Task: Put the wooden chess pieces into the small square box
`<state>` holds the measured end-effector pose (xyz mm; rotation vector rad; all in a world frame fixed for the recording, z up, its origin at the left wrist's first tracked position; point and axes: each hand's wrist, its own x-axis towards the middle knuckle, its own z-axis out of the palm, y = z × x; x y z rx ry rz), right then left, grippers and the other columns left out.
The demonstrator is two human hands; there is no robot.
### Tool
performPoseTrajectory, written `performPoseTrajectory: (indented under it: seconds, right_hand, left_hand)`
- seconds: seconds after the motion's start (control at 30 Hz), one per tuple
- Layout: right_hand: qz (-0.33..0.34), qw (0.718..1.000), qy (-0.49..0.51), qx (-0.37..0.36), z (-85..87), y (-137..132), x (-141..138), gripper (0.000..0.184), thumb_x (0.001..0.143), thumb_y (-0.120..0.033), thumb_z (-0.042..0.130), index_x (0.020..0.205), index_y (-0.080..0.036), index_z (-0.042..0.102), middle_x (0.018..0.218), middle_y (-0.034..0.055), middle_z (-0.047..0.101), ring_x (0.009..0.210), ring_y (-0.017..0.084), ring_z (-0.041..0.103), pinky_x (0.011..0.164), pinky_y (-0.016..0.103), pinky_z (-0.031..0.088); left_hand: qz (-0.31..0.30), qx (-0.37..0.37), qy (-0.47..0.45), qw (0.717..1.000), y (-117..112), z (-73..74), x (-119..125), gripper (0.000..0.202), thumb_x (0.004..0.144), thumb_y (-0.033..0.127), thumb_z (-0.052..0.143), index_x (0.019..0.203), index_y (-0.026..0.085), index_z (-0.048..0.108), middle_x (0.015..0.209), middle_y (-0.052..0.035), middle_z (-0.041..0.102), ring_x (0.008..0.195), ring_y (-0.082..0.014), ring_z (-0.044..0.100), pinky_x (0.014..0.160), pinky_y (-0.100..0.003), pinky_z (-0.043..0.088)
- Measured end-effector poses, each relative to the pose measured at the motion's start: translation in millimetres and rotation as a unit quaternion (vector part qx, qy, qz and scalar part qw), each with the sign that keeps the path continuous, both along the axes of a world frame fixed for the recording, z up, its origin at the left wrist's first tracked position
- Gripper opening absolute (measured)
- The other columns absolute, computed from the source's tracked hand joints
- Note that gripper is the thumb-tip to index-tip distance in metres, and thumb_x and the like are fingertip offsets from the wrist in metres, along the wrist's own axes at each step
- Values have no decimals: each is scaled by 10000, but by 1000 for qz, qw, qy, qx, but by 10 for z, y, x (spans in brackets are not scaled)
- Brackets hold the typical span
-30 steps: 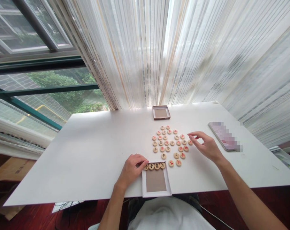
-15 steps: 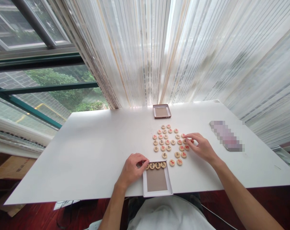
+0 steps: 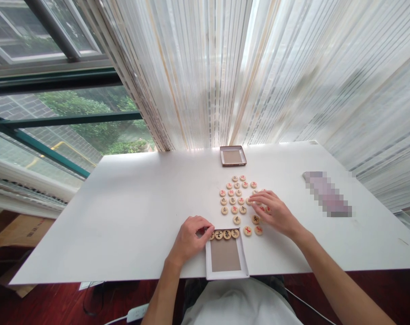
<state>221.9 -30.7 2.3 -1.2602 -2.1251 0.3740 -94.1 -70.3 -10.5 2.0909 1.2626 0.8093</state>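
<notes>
Many round wooden Chinese chess pieces (image 3: 233, 201) with red or black characters lie spread on the white table. A shallow open box (image 3: 244, 259) sits at the front edge, with a row of several black-marked pieces (image 3: 227, 234) along its far wall. My left hand (image 3: 193, 237) is closed in a pinch at the box's far left corner, beside the leftmost piece, which its fingertips partly cover. Above the right side of the spread, my right hand (image 3: 276, 212) has thumb and fingers apart, fingertips close by a black-marked piece (image 3: 248, 201). It hides several pieces beneath.
A second shallow box part (image 3: 232, 156) with a brown-red rim lies near the back edge of the table (image 3: 140, 203). A blurred-out pinkish item (image 3: 328, 194) rests on the right. Cardboard boxes (image 3: 22, 230) stand on the floor at left; curtains hang behind.
My right hand has moved left over the pieces, from the right edge of the spread towards its middle. My left hand stays at the box corner. The view has shifted slightly.
</notes>
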Motion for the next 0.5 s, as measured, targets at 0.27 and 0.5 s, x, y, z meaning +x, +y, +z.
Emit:
performPoseTrajectory:
  seconds: [0.27,0.5]
  right_hand:
    - [-147,989,-13,-7,-35,-72,513,213,945,-287,560,1118,-294,685,1147,55,708,1119,272,626,828,391,576]
    - [-183,982,-15,-36,-163,-261,844,224,934,-348,567,1115,-278,679,1179,69,691,1094,272,643,734,352,583]
  left_hand:
    - [-2,-2,-6,1000,-3,-20,-9,161,963,267,570,853,232,682,846,-12,720,777,-171,627,802,-343,446]
    - [-5,-3,3,1000,0,-10,-8,169,967,285,563,861,237,685,850,-11,716,786,-177,625,793,-347,443]
